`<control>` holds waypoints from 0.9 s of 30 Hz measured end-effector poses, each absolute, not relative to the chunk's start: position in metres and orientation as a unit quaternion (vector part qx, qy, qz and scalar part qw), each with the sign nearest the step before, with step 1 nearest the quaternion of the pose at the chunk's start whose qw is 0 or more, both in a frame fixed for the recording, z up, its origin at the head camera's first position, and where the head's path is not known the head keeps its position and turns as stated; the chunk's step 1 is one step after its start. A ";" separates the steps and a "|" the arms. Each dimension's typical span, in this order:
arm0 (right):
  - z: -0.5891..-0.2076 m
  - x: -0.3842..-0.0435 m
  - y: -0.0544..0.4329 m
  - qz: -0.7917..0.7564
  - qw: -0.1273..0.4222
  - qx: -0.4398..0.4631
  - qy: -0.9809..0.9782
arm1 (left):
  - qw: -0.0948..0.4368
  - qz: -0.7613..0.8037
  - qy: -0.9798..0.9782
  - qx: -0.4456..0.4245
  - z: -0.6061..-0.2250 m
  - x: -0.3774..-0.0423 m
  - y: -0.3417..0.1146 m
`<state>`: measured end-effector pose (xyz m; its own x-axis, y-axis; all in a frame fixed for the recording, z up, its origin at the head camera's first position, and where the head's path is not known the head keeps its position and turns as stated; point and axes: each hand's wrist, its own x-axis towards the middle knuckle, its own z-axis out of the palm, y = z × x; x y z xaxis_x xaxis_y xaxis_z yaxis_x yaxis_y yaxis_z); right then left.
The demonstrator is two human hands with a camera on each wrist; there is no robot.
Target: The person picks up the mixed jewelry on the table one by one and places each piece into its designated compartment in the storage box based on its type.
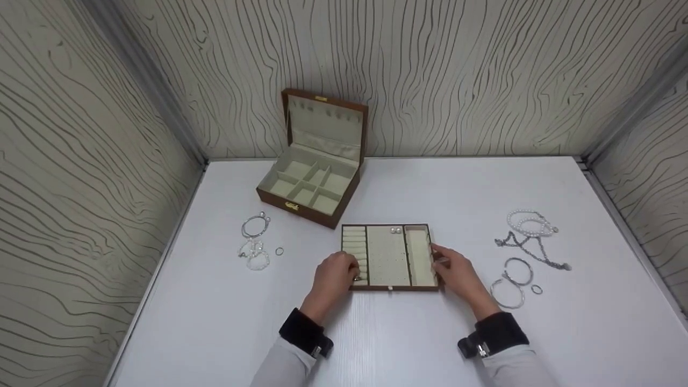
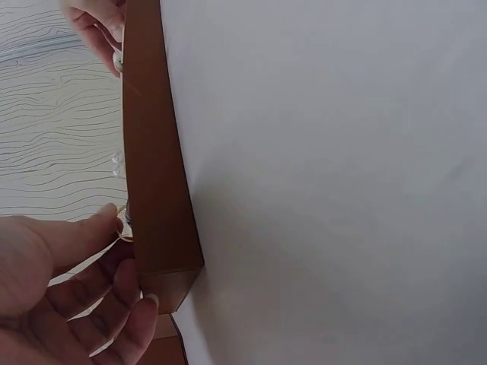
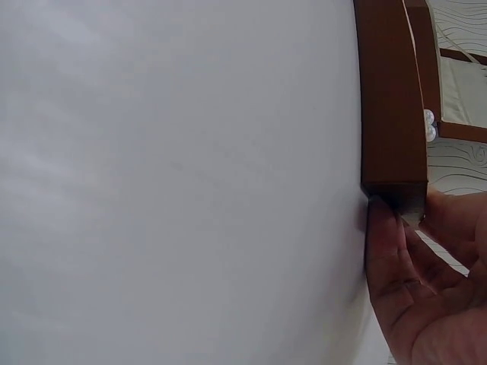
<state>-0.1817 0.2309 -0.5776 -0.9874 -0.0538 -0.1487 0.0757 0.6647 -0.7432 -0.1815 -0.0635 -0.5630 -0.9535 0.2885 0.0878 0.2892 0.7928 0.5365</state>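
A brown jewelry tray [image 1: 389, 288] lies on the table, with cream ring rolls [image 1: 355, 243] along its left side. Between thumb and forefinger, my left hand [image 1: 334, 273] pinches a thin gold-colored ring [image 2: 122, 228] at the near end of the rolls; its other fingers lie by the tray's corner. At the opposite side, my right hand [image 1: 457, 270] grips the tray's right wall, thumb at the top edge and fingers low against the outside. Two pearl stud earrings [image 1: 396, 230] sit at the far edge of the middle panel.
Behind the tray stands an open brown jewelry box [image 1: 309, 215] with divided compartments. Bracelets [image 1: 255, 227] and a small ring [image 1: 279, 251] lie left. To the right are pearl strands [image 1: 529, 223], a silver chain [image 1: 537, 250], bangles [image 1: 508, 293] and another ring [image 1: 536, 289].
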 end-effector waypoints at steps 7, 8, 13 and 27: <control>-0.577 -0.181 0.231 -0.410 0.082 0.005 0.908 | 0.011 -0.266 -0.952 -0.153 -0.566 -0.181 -0.063; -0.577 -0.181 0.231 -0.411 0.083 0.005 0.908 | 0.011 -0.266 -0.952 -0.152 -0.566 -0.181 -0.063; -0.577 -0.180 0.230 -0.414 0.089 0.012 0.906 | 0.008 -0.261 -0.955 -0.143 -0.567 -0.181 -0.061; -0.577 -0.181 0.232 -0.414 0.085 0.009 0.906 | 0.004 -0.314 -0.938 -0.146 -0.561 -0.178 -0.079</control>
<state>-0.1812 0.2321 -0.5771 -0.9854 -0.0542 -0.1616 0.0868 0.6564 -0.7495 -0.1776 -0.0791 -0.5606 -0.9572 0.2716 0.1001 0.2772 0.7604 0.5874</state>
